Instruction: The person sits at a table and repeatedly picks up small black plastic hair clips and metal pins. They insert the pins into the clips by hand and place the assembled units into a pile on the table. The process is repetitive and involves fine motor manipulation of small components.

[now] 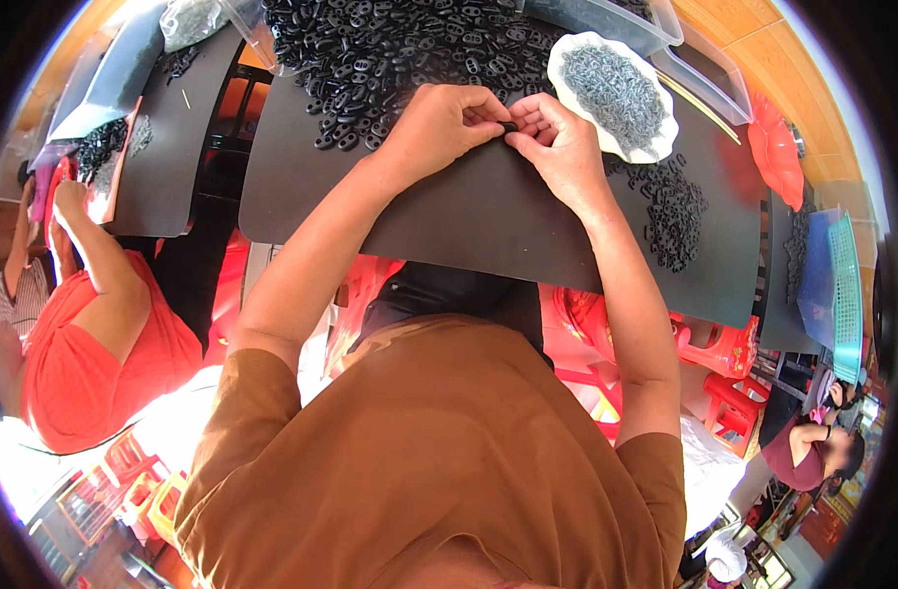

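Note:
Close together over the dark table (488,216), my left hand (444,126) and my right hand (564,147) pinch one small black plastic piece (509,127) between their fingertips. Fingers cover most of it, so its exact shape is hidden. Beyond my hands spreads a big heap of black oval pieces with holes (390,49). To the right of my right hand stands a white scalloped bowl (662,137) full of tiny grey parts (614,88). Nearer on the right lies a smaller pile of little black parts (675,221).
A clear plastic bin (621,25) sits at the far edge, with a thin yellowish stick (699,105) beside the bowl. A red scalloped dish (775,147) and a turquoise basket (845,294) are at the right. A person in red (105,344) works at a table on the left.

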### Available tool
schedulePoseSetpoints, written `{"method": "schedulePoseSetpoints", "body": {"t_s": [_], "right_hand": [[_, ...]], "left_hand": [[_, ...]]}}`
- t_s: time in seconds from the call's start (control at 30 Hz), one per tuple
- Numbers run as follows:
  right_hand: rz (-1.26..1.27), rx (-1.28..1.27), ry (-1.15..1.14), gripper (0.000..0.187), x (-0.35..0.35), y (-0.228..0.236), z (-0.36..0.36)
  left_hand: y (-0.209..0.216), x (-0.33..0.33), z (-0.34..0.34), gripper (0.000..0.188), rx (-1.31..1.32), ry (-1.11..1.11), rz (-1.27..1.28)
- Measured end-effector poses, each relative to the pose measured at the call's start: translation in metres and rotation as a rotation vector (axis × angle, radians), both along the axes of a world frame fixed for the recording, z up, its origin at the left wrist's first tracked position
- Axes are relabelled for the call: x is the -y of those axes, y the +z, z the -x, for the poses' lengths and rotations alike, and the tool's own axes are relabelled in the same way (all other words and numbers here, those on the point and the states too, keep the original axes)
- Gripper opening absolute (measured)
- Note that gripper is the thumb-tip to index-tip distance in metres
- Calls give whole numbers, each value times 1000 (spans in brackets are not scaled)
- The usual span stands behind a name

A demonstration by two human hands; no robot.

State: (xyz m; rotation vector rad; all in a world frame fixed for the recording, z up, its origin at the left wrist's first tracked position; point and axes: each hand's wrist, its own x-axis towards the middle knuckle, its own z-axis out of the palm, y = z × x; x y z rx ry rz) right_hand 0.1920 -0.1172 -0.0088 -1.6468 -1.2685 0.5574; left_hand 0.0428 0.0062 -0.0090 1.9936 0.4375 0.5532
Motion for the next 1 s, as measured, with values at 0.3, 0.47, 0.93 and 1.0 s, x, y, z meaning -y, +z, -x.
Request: {"method": "schedulePoseSetpoints", "body": {"t_s": [0.3, 0.47, 0.93, 1.0], "right_hand": [[-12, 106, -12, 22, 0, -1, 1], [8, 99, 12, 18, 2, 4, 0], [-5, 124, 13, 12, 3, 2, -2], [-11, 145, 25, 13, 3, 2, -2]], "left_hand": [[-1, -2, 0, 12, 8, -13, 23], [-1, -2, 1, 12, -1, -15, 21], [0, -3, 2, 11, -10, -22, 13], [-2, -4, 1, 11, -8, -18, 0]]}}
